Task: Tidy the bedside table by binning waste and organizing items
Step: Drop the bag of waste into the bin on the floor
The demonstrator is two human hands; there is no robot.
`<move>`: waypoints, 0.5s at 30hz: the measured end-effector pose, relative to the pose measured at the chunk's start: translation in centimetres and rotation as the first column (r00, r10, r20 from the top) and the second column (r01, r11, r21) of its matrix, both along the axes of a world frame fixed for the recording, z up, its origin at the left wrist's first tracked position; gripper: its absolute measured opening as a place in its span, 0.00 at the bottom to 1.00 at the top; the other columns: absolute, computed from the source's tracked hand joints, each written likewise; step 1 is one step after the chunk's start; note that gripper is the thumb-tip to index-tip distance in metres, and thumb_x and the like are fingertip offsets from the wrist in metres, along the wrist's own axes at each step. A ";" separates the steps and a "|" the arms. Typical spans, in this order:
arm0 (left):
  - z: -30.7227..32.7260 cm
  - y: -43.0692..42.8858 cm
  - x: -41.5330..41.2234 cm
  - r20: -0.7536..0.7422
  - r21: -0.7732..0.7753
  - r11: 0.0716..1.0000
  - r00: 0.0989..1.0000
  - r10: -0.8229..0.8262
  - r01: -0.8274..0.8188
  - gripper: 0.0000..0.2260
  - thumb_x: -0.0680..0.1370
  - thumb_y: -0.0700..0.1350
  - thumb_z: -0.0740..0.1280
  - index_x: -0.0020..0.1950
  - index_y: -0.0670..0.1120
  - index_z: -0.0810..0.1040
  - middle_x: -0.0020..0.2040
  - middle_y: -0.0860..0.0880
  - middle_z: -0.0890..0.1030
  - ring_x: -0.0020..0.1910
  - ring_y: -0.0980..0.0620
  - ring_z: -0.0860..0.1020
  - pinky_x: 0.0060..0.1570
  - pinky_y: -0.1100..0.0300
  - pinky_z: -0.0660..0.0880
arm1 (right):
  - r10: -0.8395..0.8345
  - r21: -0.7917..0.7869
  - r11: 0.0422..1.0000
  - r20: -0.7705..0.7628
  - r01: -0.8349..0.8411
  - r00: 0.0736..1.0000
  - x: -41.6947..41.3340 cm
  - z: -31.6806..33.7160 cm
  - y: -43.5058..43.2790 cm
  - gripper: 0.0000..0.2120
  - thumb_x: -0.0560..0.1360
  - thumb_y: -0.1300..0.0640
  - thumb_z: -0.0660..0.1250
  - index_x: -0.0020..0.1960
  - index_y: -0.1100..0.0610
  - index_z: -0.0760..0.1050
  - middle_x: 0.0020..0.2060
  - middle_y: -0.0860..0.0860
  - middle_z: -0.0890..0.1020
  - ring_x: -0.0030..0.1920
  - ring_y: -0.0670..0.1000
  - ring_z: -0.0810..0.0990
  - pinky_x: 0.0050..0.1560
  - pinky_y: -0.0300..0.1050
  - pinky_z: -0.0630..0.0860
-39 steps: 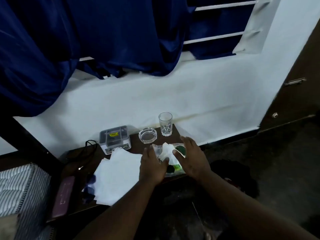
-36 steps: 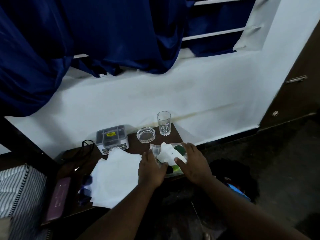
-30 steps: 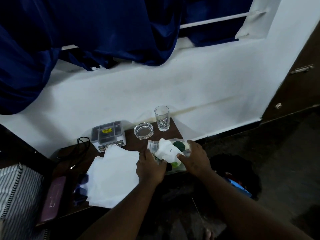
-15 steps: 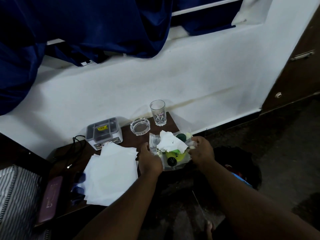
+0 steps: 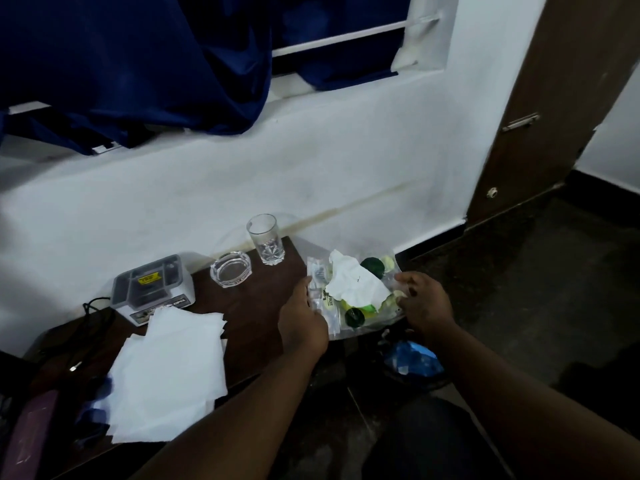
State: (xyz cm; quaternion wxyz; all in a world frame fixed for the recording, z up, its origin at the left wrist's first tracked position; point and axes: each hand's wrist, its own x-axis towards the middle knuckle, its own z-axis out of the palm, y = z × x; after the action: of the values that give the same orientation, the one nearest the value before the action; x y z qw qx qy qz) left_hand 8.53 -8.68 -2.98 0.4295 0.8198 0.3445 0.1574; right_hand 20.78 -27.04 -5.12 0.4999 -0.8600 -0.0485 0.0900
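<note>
A clear plastic wrapper (image 5: 330, 318) carries a crumpled white tissue (image 5: 356, 284) and green and yellow bottle caps (image 5: 372, 267). It hangs past the right end of the dark wooden bedside table (image 5: 256, 299). My left hand (image 5: 303, 323) grips the wrapper's left edge and my right hand (image 5: 424, 303) grips its right edge. Directly below on the floor sits a dark bin (image 5: 412, 362) with a blue wrapper inside.
On the table stand a drinking glass (image 5: 265, 242), a glass ashtray (image 5: 230, 268), a grey box with a yellow label (image 5: 152, 289), a stack of white tissues (image 5: 169, 372), a black cable (image 5: 95, 306) and a maroon case (image 5: 33, 434). Blue curtains hang above; a brown door stands right.
Both hands have taken the wrapper by its edges, lifted it with the waste on it and carried it right, off the table's end and over the bin.
</note>
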 end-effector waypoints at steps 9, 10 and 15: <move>-3.9 -6.7 4.5 -0.170 0.041 0.972 0.960 -0.222 0.232 0.30 0.76 0.31 0.59 0.77 0.50 0.70 0.66 0.40 0.80 0.63 0.39 0.78 0.63 0.47 0.77 | -0.096 0.017 0.995 -0.037 0.097 0.995 1.9 -4.9 -7.8 0.19 0.69 0.74 0.68 0.57 0.60 0.80 0.53 0.57 0.85 0.54 0.59 0.83 0.56 0.63 0.80; -4.4 -7.2 4.8 -0.187 0.056 0.965 0.952 -0.242 0.256 0.29 0.76 0.31 0.60 0.77 0.49 0.71 0.66 0.41 0.80 0.63 0.39 0.78 0.64 0.48 0.76 | -0.097 0.003 0.995 -0.036 0.097 0.995 1.9 -5.5 -8.2 0.19 0.69 0.74 0.68 0.58 0.61 0.80 0.54 0.58 0.84 0.55 0.59 0.83 0.56 0.63 0.79; -7.3 -9.7 6.0 -0.322 0.173 0.878 0.868 -0.378 0.446 0.18 0.80 0.36 0.60 0.68 0.47 0.77 0.61 0.42 0.82 0.59 0.41 0.80 0.60 0.47 0.77 | -0.114 -0.090 0.990 -0.059 0.108 0.992 1.8 -8.9 -9.8 0.15 0.73 0.65 0.70 0.59 0.58 0.79 0.54 0.56 0.84 0.53 0.57 0.83 0.54 0.58 0.80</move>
State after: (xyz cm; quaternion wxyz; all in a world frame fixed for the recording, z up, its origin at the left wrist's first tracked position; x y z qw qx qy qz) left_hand 14.50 -18.40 -10.30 0.2974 0.9344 0.1954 -0.0148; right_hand 22.55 -36.79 -14.07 0.4679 -0.8788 0.0194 0.0917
